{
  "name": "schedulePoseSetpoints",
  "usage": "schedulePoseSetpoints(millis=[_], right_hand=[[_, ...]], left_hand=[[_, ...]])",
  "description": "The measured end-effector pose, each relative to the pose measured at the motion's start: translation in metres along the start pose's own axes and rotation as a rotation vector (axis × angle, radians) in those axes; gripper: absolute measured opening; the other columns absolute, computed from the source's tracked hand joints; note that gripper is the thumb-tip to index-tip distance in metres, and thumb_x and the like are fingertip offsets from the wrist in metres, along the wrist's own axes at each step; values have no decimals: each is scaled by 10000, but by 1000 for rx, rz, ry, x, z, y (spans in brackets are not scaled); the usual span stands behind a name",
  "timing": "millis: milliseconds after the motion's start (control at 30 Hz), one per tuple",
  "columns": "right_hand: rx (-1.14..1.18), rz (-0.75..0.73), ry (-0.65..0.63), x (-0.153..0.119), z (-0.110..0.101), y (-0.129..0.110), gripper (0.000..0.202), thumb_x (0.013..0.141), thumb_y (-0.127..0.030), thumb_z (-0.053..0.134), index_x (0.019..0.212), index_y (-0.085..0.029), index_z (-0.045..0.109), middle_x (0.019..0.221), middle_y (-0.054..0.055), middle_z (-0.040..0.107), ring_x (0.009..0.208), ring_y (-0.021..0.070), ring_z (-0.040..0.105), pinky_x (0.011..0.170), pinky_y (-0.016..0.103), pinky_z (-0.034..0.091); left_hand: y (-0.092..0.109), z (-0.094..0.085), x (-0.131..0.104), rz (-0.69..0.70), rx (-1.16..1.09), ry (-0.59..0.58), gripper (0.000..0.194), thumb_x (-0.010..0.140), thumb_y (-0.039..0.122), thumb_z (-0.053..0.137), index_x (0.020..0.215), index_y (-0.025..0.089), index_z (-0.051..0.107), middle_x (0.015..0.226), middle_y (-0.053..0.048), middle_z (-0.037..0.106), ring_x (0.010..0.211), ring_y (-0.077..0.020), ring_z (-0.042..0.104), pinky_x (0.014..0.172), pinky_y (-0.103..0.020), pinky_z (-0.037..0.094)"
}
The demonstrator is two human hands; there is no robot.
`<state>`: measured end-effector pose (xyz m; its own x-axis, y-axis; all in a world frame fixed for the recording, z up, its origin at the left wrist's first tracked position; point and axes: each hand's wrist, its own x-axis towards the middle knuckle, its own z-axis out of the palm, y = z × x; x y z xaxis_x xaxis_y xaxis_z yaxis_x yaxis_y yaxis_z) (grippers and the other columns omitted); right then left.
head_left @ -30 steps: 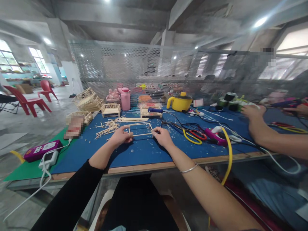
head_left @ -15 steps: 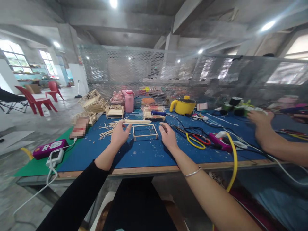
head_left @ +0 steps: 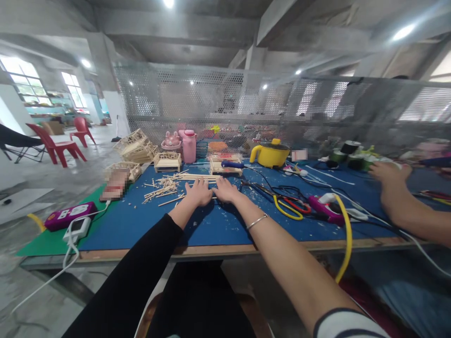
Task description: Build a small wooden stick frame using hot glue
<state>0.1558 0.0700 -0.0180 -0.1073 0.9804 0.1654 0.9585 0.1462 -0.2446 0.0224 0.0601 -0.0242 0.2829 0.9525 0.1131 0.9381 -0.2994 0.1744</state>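
Note:
My left hand point(head_left: 199, 192) and my right hand point(head_left: 226, 190) are side by side at the middle of the table, palms down, thumbs nearly touching. The left hand's fingers are stretched forward and spread. The right hand's fingers also reach forward, a silver bangle on that wrist. Both hands lie over the spot of a small rectangular frame of thin wooden sticks; only a bit of a stick point(head_left: 213, 197) shows between them. Just beyond my fingertips lie long wooden sticks point(head_left: 190, 177). Loose short sticks point(head_left: 164, 190) are heaped left of my left hand.
Small wooden bed-like models point(head_left: 167, 162) stand behind, with a blue-handled tool point(head_left: 232, 165) on another. A yellow pot point(head_left: 273, 155), scissors point(head_left: 287, 209), cables and a purple power strip point(head_left: 326, 209) lie to the right. A co-worker's arm point(head_left: 398, 197) reaches in at far right.
Both hands have moved inward from either side of the stick frame and now cover it. A loose stick lies apart from the heap by my left hand.

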Motion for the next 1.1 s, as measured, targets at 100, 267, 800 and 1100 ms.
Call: schedulePoseSetpoints(millis=[100, 267, 800, 1100], right_hand=[[-29, 1, -11, 0, -1, -1, 369, 900, -339, 554, 1227, -172, 525, 1253, 95, 542, 1069, 232, 568, 885, 459, 487], [-41, -14, -10, 1, 0, 0, 367, 899, -338, 555, 1224, -169, 526, 1243, 94, 547, 1058, 229, 573, 876, 453, 493], [70, -73, 118, 20, -39, 21, 334, 905, -329, 549, 1198, -170, 541, 1205, 87, 568, 1009, 209, 593, 840, 421, 513], [19, -37, 78, 14, -3, 7, 338, 903, -329, 553, 1198, -166, 541, 1200, 87, 570, 1006, 209, 594, 837, 422, 514]], left_hand=[[0, -1, 0, 0, 18, -20, 602, 907, 437, 210, 1456, 196, 252, 1564, -102, 158, 1431, -301, 129, 1063, -657, 167], [1, -3, -1, 10, 16, -31, 608, 906, 437, 210, 1454, 177, 247, 1564, -116, 147, 1427, -313, 136, 1042, -678, 183], [-4, -28, 1, 18, -103, 9, 598, 913, 454, 180, 1475, 248, 185, 1552, -83, 212, 1412, -306, 207, 1057, -653, 196], [-5, -8, -1, -67, -37, 16, 614, 891, 479, 239, 1429, 199, 339, 1549, -108, 206, 1424, -356, 117, 1034, -724, 77]])
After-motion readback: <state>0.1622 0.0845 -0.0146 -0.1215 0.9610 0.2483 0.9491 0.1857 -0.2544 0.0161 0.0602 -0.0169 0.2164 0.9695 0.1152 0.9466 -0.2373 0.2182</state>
